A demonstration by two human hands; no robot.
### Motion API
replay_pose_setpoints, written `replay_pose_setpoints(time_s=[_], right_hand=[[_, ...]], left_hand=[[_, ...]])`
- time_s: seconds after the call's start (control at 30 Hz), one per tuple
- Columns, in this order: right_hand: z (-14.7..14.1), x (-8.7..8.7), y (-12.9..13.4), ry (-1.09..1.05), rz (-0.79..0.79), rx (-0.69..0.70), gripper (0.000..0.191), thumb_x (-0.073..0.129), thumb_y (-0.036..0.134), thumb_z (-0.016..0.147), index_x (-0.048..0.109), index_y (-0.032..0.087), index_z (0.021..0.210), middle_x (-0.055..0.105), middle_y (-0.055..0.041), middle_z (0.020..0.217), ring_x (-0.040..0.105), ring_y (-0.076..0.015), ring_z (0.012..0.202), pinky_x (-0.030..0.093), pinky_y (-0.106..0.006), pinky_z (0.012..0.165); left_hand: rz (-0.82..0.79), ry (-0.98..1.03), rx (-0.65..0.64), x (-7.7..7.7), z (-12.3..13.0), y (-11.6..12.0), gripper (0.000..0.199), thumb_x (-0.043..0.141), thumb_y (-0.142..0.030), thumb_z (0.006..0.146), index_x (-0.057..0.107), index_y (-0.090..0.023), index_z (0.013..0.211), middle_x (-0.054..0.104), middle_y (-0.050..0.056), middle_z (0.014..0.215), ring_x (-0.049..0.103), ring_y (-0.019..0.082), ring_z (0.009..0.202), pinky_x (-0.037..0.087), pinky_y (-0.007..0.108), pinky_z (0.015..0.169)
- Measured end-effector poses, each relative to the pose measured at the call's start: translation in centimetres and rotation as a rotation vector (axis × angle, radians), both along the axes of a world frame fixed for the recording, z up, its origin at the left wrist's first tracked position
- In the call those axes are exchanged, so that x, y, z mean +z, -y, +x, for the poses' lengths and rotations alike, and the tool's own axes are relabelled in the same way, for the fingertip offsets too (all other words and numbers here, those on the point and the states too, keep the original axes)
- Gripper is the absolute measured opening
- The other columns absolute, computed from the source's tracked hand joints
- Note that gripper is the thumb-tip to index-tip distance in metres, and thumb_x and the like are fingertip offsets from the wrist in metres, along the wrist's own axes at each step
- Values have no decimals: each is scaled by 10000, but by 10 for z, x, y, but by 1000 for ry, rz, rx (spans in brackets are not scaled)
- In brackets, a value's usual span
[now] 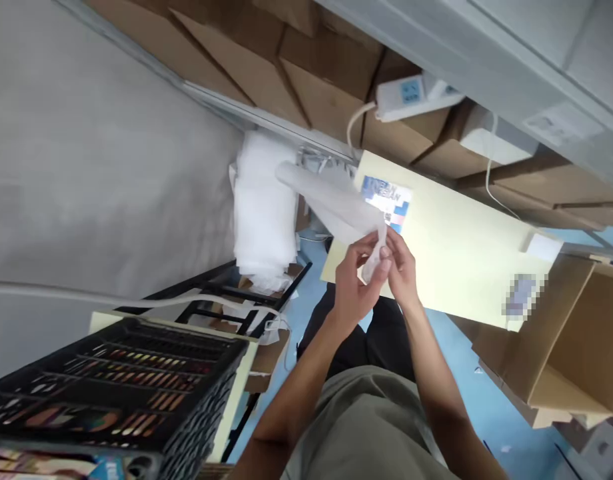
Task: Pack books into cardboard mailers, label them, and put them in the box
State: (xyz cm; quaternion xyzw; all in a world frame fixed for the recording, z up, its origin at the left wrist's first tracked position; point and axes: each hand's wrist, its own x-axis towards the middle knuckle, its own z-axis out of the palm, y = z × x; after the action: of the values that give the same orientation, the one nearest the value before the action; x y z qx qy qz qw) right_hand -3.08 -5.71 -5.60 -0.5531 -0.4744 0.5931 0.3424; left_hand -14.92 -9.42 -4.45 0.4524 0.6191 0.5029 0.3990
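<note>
A thin, translucent white bag (331, 200) stretches up and to the left from my hands, over the near-left end of a pale yellow table (466, 253). My left hand (354, 283) is closed on its gathered edge, thumb pressed against the fingers. Beside it, my right hand (402, 270) pinches the same edge. A card or packet with blue print (386, 193) lies on the table just beyond my fingers, partly covered by the bag. A tall stack of similar white bags (266, 207) stands to the left.
Black trays (136, 373) with rows of coloured sticks are stacked at lower left. An open cardboard box (561, 347) stands at right. A power strip (411, 97) rests by cartons (331, 80) behind the table. A cable (136, 301) crosses at left. A pixelated patch covers something on the table.
</note>
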Motion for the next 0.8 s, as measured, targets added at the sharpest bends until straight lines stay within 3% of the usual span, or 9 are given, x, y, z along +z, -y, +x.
replay_pose_setpoints(time_s=[0.1,0.2,0.3,0.4,0.53,0.63,0.7,0.8], right_hand=[[70,-6,19,-26,-165,-179,598,704,747,1014,732,271,1375,848,-89,1198,814,-274,1011,693,-434,887],[132,-28,30,-43,-251,-352,559,774,727,930,759,233,1190,830,-61,1026,763,-230,857,649,-372,782],[178,-57,33,12,-305,-420,566,775,741,879,761,213,1082,813,-62,980,731,-221,867,627,-354,774],[215,-76,34,106,-335,-378,675,660,827,928,772,198,1146,835,-107,1138,748,-248,1030,649,-383,864],[249,-66,48,217,-235,-321,844,458,900,1030,716,199,1425,722,-178,1551,694,-294,1402,593,-495,1166],[259,-55,60,351,-99,-264,830,591,866,1014,641,239,1555,622,-174,1683,600,-315,1546,499,-545,1293],[260,-58,60,432,-19,-261,814,734,799,964,635,247,1554,630,-174,1669,599,-325,1532,495,-551,1293],[262,-74,48,514,-4,-335,580,691,654,1031,706,210,1404,769,-183,1438,705,-307,1310,575,-516,1167]], left_hand=[[-10,9,-238,4,53,12,376,627,-589,1133,640,-289,1359,743,136,1538,790,278,1328,711,402,982],[6,-124,-412,-5,100,22,465,717,-550,1090,622,-297,1468,734,135,1549,738,315,1417,668,486,1136],[-37,-279,-525,-31,139,25,580,822,-451,1022,604,-291,1536,664,144,1649,635,360,1546,551,571,1295],[-203,-396,-557,-67,167,20,580,822,-326,1008,614,-269,1546,649,143,1668,610,367,1564,513,572,1320],[-288,-446,-552,-99,191,13,341,682,-291,1105,704,-212,1436,747,141,1524,691,318,1457,552,481,1270],[-244,-438,-580,-104,206,13,315,636,-291,1132,730,-211,1422,757,131,1523,694,299,1455,544,476,1280],[-219,-432,-633,-101,214,14,340,647,-283,1121,730,-224,1445,735,115,1570,666,297,1497,520,495,1310],[-236,-446,-647,-96,214,19,352,660,-268,1101,733,-239,1444,717,102,1599,639,304,1529,504,519,1332]])
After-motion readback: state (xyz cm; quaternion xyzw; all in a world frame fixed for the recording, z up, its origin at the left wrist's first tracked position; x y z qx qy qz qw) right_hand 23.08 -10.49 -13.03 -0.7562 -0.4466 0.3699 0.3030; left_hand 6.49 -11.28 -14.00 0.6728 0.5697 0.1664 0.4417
